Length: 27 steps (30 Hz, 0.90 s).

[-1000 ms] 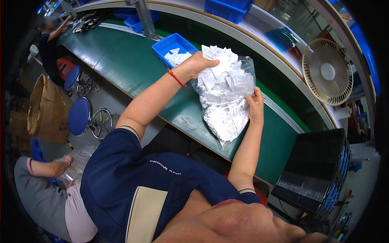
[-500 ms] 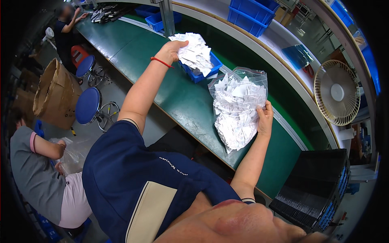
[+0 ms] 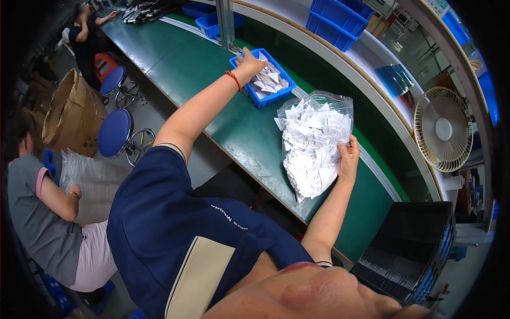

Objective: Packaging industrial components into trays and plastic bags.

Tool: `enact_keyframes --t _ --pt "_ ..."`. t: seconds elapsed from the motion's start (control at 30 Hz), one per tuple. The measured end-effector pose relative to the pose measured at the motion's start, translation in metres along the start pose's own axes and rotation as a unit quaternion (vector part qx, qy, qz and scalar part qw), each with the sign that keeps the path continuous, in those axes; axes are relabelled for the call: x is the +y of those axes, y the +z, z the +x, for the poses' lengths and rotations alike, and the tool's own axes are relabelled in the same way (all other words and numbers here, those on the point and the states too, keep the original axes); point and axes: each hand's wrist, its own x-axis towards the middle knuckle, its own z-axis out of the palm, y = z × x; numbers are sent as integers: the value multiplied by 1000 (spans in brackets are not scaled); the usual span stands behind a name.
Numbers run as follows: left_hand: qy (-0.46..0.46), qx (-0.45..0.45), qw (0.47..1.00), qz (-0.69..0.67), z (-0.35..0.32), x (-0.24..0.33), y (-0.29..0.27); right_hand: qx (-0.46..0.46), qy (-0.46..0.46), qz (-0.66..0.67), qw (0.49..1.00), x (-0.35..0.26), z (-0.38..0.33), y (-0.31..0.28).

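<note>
At the right, a clear zip bag [image 3: 313, 143] stuffed with small white pointed pieces rests on the green table. My right hand [image 3: 348, 158] grips its right edge, thumb on the near face and the other fingers mostly behind it. Farther left, my left hand [image 3: 251, 65] reaches over the left side of a blue bin [image 3: 277, 97]. Its fingers are apart and partly hidden, close to more white pieces [image 3: 271, 80] lying inside. Nothing shows held in that hand.
Stacked blue bins [image 3: 337, 24] stand on the shelf behind the table [image 3: 228, 135]. A fan [image 3: 443, 129] and a black rack [image 3: 406, 250] are at the right. Blue stools [image 3: 115, 133] and a large carton [image 3: 74, 111] stand left. A co-worker [image 3: 48, 212] sits at lower left, another farther back.
The spread heap of white pieces that my left hand held over the blue bin is gone from there. That hand now dips toward the bin; my right hand keeps its grip on the bag.
</note>
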Motion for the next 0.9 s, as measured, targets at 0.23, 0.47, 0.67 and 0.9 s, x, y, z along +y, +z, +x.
enact_keyframes --t 0.23,0.47,0.67,0.9 --pt "388 -70 918 49 -70 35 -30 16 6 -11 1000 -3 1 1" --pt "322 -483 813 38 -119 59 30 24 1 -31 999 1 -1 -2" --pt "305 -555 771 70 -148 72 49 11 -8 -55 998 -8 -5 6" --pt "393 -473 776 141 -152 65 51 9 -27 -88 996 -8 -2 12"
